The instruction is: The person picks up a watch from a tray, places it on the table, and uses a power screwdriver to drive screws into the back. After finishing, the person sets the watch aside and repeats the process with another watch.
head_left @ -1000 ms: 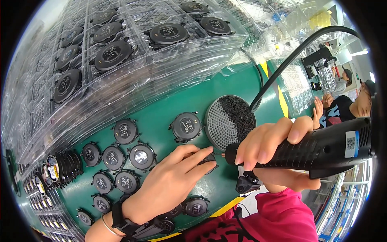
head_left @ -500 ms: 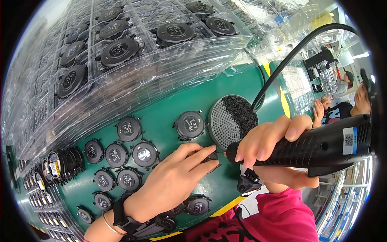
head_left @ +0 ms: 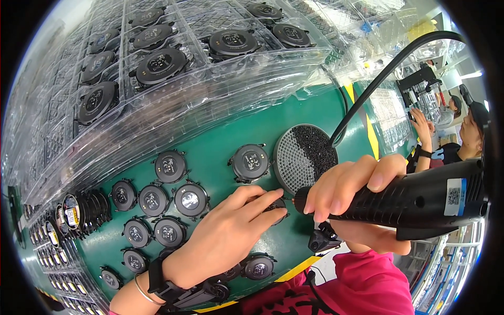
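My right hand [head_left: 344,191] is wrapped round a black electric screwdriver [head_left: 391,202] held nearly level, its thin bit pointing left. My left hand [head_left: 223,233] grips a round black watch case [head_left: 280,214] on the table, mostly hidden under the fingers. The bit's tip reaches the case's right edge; whether it touches a screw cannot be made out. Just beyond, a round grey dish [head_left: 289,163] with a dimpled floor holds many tiny black screws [head_left: 317,152]. Another watch case [head_left: 250,163] lies left of the dish, back facing up.
More watch cases [head_left: 170,232] lie across the green table [head_left: 220,139] at left. Stacked clear trays [head_left: 210,79] hold further cases at the back. A row of upright watch parts [head_left: 89,212] stands far left. The screwdriver's cable [head_left: 388,65] arches overhead. A co-worker [head_left: 446,149] sits at right.
The screwdriver and both my hands stay almost in place, with the view shifted slightly. At right, the co-worker's hand has risen.
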{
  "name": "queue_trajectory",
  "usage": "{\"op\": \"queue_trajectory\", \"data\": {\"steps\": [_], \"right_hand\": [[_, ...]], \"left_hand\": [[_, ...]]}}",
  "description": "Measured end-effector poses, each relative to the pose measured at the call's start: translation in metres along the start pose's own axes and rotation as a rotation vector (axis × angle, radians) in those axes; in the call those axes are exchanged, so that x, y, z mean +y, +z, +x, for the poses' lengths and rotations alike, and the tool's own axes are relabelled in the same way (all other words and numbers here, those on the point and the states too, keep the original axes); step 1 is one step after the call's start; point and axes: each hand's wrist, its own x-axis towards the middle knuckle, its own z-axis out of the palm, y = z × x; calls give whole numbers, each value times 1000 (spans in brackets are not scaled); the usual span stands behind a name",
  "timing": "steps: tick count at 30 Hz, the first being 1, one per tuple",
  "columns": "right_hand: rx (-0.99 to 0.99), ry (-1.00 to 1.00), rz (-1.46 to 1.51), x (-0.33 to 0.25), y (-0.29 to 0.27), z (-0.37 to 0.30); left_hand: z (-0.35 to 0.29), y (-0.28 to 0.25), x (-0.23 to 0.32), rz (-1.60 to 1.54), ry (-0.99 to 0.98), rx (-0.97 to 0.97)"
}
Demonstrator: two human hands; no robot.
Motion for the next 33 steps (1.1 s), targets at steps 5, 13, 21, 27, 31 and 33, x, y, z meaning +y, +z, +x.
{"op": "queue_trajectory", "data": {"steps": [5,13,21,27,31,33], "right_hand": [[-53,-58,64,8,-1,1],[-162,171,-165,-7,2,11],[-82,95,-155,1,1,2],[17,167,-103,-3,-11,2],[86,140,-97,-4,-10,0],[100,121,-91,-6,-8,-1]], "left_hand": [[-1,1,-1,0,-8,2],[-1,1,0,4,4,0],[-3,4,-2,-13,-1,4],[-4,4,-3,-24,-21,-7],[-3,2,-1,-5,2,-14],[-2,1,0,-1,5,-17]]}}
